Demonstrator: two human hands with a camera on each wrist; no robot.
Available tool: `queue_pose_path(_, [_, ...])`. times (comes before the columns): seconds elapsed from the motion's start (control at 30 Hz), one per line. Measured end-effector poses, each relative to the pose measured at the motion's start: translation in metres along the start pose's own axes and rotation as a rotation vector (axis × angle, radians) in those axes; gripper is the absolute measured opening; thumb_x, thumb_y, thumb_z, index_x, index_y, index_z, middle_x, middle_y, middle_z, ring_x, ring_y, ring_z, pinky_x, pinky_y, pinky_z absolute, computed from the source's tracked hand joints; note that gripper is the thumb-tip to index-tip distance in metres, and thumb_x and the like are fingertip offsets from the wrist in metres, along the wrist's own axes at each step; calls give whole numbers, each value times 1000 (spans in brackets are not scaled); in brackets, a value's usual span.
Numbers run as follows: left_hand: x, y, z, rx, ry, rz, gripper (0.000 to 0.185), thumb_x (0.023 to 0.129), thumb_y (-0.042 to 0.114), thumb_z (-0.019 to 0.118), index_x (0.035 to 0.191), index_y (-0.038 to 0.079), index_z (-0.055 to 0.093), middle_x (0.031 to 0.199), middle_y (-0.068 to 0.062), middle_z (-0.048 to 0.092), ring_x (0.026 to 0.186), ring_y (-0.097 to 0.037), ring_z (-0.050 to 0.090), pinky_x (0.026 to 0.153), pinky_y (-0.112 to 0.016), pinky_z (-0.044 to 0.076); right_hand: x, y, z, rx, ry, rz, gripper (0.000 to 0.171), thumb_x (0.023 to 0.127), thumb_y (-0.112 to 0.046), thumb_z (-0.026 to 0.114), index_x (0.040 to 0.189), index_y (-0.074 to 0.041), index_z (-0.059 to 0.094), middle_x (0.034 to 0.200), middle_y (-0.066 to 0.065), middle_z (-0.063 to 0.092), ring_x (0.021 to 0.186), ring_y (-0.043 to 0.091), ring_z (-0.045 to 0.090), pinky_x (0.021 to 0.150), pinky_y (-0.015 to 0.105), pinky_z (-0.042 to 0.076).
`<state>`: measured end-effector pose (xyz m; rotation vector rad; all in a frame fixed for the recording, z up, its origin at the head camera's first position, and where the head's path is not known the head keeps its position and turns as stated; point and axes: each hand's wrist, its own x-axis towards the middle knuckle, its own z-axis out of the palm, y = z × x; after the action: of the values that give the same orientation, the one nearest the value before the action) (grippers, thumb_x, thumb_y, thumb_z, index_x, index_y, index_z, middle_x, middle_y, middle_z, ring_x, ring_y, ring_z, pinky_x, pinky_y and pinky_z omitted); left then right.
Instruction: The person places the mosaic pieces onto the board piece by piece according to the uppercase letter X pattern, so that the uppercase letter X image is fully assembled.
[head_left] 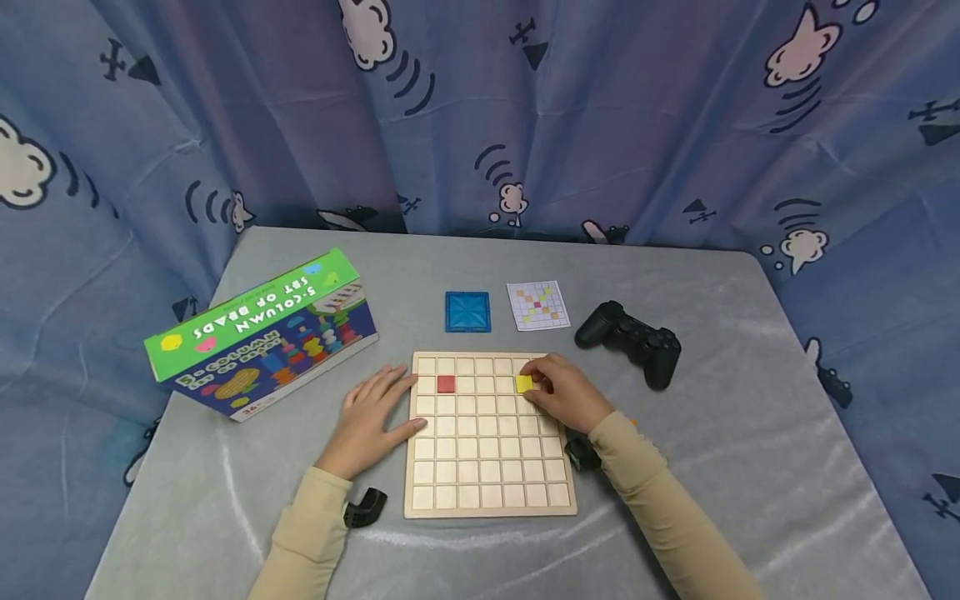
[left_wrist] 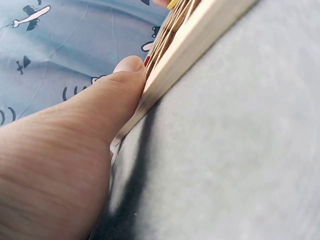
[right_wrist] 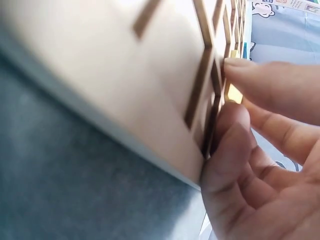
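The right hand [head_left: 566,392] pinches a small, light-looking, stiff yellow square tile [head_left: 523,383], best held by its edges, in the second row of the pale wooden grid board [head_left: 491,500], which the flat, open-fingered left hand [head_left: 371,417] steadies.

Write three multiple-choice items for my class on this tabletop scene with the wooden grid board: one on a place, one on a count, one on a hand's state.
1. Where does the black game controller lie?
A. right of the wooden grid board
B. on the green bead-set box
C. on the board

2. How many coloured square tiles sit in the board?
A. none
B. two
C. five

3. What is the left hand doing?
A. gripping the box
B. holding the controller
C. resting flat against the board's left edge

Answers: 1 A, it lies on the grey table off the board's right corner; 2 B, one red square tile and one yellow square tile; 3 C, fingers straight, thumb on the frame.
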<state>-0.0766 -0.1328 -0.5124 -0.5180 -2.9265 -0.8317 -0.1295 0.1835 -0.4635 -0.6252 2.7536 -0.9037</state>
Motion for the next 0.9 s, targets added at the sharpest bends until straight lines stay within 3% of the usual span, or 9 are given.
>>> queue_pose_path(0.4, [0,1,-1,0,-15,-19,70,79,62,48,137,26,35,144,5,28,134,-17,18,102,-47,15,-1,-2,-1,-10,-12,33,27,81,-14,65,106,-8,57,93,6,51,73,14,44,65,28,41])
queue_pose_path(0.9, [0,1,0,2,-6,-7,69,78,61,51,136,25,36,143,3,30,134,-19,19,102,-48,16,-1,-4,1,-70,25,-7,24,80,-15,65,99,-5,55,90,6,52,77,14,48,68,29,44])
